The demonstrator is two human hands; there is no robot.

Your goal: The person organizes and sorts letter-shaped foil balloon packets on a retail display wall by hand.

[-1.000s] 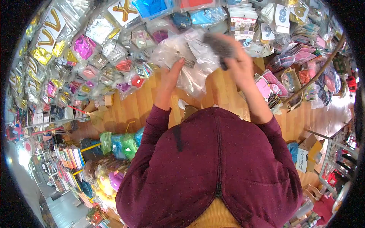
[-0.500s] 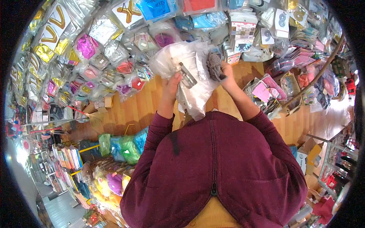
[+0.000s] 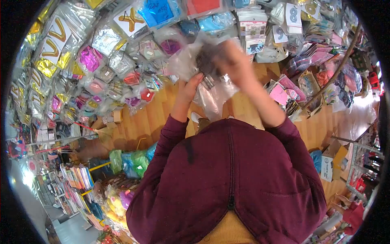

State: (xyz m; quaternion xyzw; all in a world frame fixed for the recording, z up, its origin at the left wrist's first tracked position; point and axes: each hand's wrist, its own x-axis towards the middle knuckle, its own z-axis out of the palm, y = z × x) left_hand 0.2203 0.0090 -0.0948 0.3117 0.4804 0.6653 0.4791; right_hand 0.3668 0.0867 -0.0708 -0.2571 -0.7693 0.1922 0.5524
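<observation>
My left hand (image 3: 189,88) is closed on a crinkled clear plastic bag (image 3: 212,99), its thumb pressed near a narrow dark strip (image 3: 208,81) on the bag. Against the bag's upper part, a dark grey crumpled cloth (image 3: 205,59), smeared by motion, is in my right hand (image 3: 237,63). The right hand is blurred too, its fingers curled over the cloth, so I cannot make out the exact grip.
Packets in clear plastic, some with lettered cards (image 3: 130,19), hang or lie ahead. A cane-like pole (image 3: 339,81) crosses the right side. Green and blue bags (image 3: 140,162) sit at lower left. An open cardboard box (image 3: 333,160) stands at lower right, on the wood floor (image 3: 150,112).
My right hand has swung left and up with the grey cloth, from beside the bag to over its upper part. My left hand keeps hold of the bag.
</observation>
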